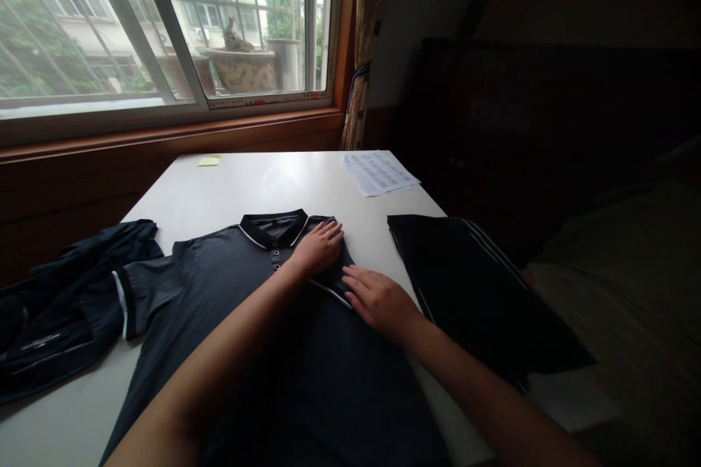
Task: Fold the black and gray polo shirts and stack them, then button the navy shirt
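Observation:
A dark grey polo shirt point(219, 306) lies front side up on the white table, its black collar pointing away from me. One sleeve, edged in black and white, sticks out to the left; the right sleeve is folded inward across the chest. My left hand point(319, 246) rests flat on the shirt's right shoulder beside the collar, fingers stretched out. Just below and to the right, my right hand point(377, 300) lies with extended fingers at the folded sleeve's white-trimmed edge. Neither hand grips the cloth visibly.
Folded black clothing with white stripes point(471, 292) lies at the table's right edge. A crumpled dark garment point(60, 314) is at the left. Printed sheets point(380, 174) and a yellow sticky note point(209, 160) lie toward the far edge of the white table point(268, 179), below a window.

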A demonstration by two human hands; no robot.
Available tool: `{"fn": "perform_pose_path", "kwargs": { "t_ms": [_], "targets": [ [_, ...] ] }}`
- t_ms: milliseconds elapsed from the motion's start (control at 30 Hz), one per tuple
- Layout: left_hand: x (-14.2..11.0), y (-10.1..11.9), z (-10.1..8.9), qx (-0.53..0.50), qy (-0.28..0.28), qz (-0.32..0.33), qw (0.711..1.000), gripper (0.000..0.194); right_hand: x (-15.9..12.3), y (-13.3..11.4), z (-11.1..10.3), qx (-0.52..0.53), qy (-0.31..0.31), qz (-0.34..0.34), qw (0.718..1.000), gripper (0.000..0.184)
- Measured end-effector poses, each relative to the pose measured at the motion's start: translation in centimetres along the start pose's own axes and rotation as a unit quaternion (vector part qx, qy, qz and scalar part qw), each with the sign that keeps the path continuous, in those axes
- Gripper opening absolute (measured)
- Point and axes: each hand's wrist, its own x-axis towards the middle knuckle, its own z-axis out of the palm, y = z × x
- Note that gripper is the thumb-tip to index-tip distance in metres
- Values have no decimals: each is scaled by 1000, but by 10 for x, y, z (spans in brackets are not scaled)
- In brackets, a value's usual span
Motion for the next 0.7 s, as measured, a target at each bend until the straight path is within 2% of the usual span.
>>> {"fn": "perform_pose_path", "kwargs": {
  "t_ms": [100, 233, 433, 700],
  "targets": [
    [-3, -5, 3, -2, -34, -20, 999, 57, -3, -1, 13, -8, -41, -1, 999, 55],
    [2, -13, 7, 2, -38, -36, 999, 62, -17, 0, 24, -7, -70, -2, 998, 69],
    [17, -15, 11, 11, -29, -56, 998, 64, -35, -3, 20, 3, -75, 7, 997, 73],
    [18, -11, 12, 22, -9, -71, 997, 64, -52, -12, 18, 2, -103, 18, 994, 73]
  ]
}}
